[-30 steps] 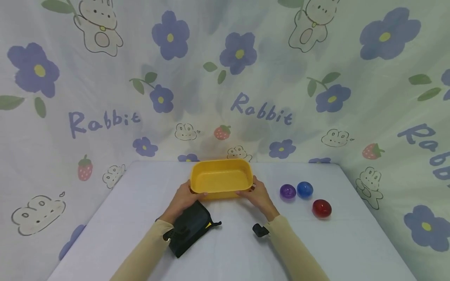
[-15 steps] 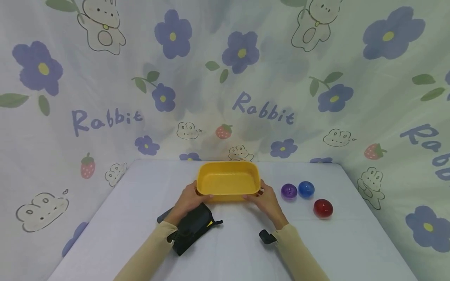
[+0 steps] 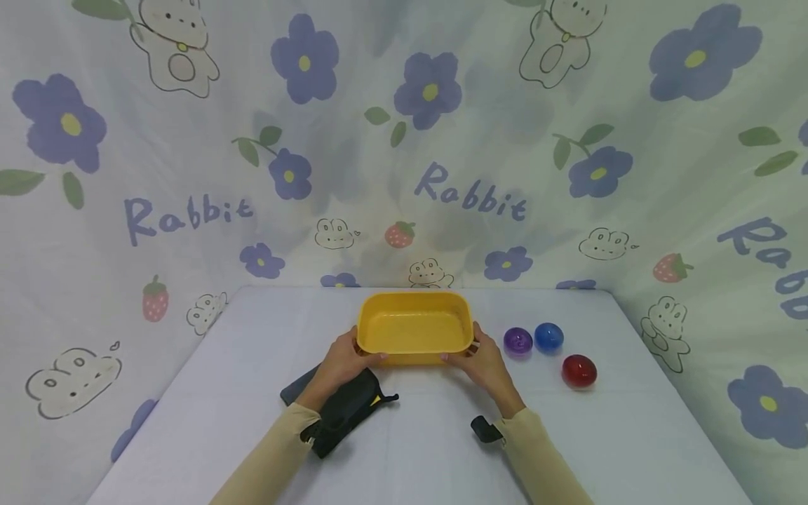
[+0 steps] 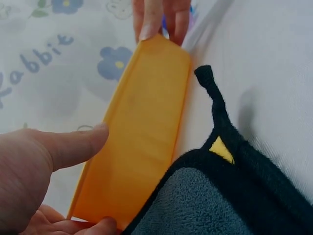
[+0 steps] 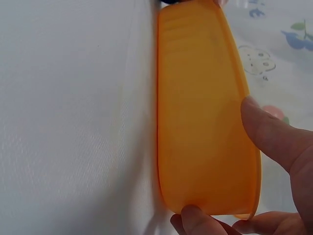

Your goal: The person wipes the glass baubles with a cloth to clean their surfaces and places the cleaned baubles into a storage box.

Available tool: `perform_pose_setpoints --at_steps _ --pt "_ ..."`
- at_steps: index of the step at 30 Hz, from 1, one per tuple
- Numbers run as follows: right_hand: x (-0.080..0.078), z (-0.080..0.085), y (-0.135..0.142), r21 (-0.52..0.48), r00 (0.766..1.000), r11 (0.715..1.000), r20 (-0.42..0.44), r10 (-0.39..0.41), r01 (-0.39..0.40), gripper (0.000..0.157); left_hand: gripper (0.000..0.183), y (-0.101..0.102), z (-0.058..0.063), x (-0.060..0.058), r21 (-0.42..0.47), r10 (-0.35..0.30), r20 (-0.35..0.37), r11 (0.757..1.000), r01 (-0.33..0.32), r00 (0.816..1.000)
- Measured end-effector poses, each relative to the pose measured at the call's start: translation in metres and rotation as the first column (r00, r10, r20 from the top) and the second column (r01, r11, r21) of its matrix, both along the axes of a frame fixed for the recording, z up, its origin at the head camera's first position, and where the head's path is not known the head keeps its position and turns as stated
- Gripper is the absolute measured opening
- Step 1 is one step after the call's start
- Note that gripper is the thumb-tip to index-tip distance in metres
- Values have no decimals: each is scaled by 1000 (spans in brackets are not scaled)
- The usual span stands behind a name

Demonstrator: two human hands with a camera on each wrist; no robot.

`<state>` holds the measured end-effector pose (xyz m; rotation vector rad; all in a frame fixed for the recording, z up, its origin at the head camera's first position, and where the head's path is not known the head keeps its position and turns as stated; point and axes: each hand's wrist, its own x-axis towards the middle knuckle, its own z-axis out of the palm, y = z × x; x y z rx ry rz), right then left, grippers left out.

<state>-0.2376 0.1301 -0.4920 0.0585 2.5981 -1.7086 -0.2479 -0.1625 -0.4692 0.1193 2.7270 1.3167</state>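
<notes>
In the head view a yellow plastic basin (image 3: pixel 416 330) sits near the back middle of the table, its inside bare. My left hand (image 3: pixel 341 363) grips its left end, thumb on the near rim and fingers around the side. At the other end my right hand (image 3: pixel 486 363) holds it likewise, the thumb over the rim in the right wrist view. Under my left forearm lies a folded dark grey towel (image 4: pixel 195 208) with black edging and a hanging loop. Whether the basin's bottom touches the table I cannot tell.
Right of the basin stand a purple ball (image 3: pixel 518 341), a blue ball (image 3: pixel 548 338) and a red ball (image 3: pixel 578 371), all shiny. A rabbit-print curtain (image 3: pixel 404 161) hangs behind the white table (image 3: pixel 631 435).
Both hands have shifted the basin to the right and slightly nearer, away from the table's back edge. The balls and the towel have stayed in place.
</notes>
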Motion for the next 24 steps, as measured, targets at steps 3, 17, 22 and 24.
perform_pose_setpoints --at_steps 3,17,22,24 --pt "2 1 -1 3 1000 1000 1 3 -3 95 69 -2 1 2 -4 -11 -7 1000 11 1000" --pt "5 2 2 17 1000 1000 11 -12 11 85 84 -11 9 2 19 -96 26 995 95 995" --pt "4 2 1 18 1000 1000 12 -5 4 83 101 -37 21 5 -97 -43 72 994 50 997" --pt "4 2 1 20 1000 1000 13 -6 5 83 98 -51 24 8 -129 -28 77 991 38 997"
